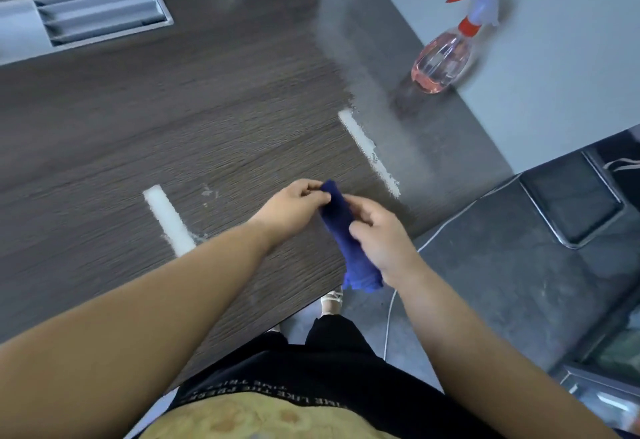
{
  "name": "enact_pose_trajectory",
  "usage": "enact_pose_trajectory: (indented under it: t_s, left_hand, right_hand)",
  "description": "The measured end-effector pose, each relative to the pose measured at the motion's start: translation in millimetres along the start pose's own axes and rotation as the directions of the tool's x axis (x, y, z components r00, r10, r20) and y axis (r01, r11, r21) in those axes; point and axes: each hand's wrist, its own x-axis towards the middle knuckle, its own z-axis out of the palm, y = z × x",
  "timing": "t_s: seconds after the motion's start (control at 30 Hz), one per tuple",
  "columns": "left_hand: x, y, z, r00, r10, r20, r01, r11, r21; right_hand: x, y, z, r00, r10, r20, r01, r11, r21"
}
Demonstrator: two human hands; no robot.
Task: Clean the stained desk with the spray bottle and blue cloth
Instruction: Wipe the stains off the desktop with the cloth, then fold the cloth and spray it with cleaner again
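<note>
A grey slotted panel point(104, 10) lies recessed in the upper left of the frame, its long ribs running left to right. A pale grey partition wall point(561, 57) fills the upper right. Below it, at the right edge, a dark square seat with a metal frame point(573, 203) stands on the dark grey floor point(502, 275). A thin white cable point(387, 327) trails across that floor toward the lower centre, near a foot in a light sandal point(332, 301).

Desk point(173, 119): bare wood lies open between two flat white tape strips point(168, 220). Spray bottle point(446, 60) stands far right, against the partition point(554, 57). Recessed cable tray point(100, 12) far left.
</note>
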Motion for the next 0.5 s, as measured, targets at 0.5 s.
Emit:
enact_pose_trajectory:
  t_s: [0.5]
  left_hand:
    - [19,70,-26,0.946,0.242,-0.214,-0.218,0.967,0.129]
  right_hand:
    - [74,-67,-48,0.970,-0.229,0.087,0.244,0.924,-0.295]
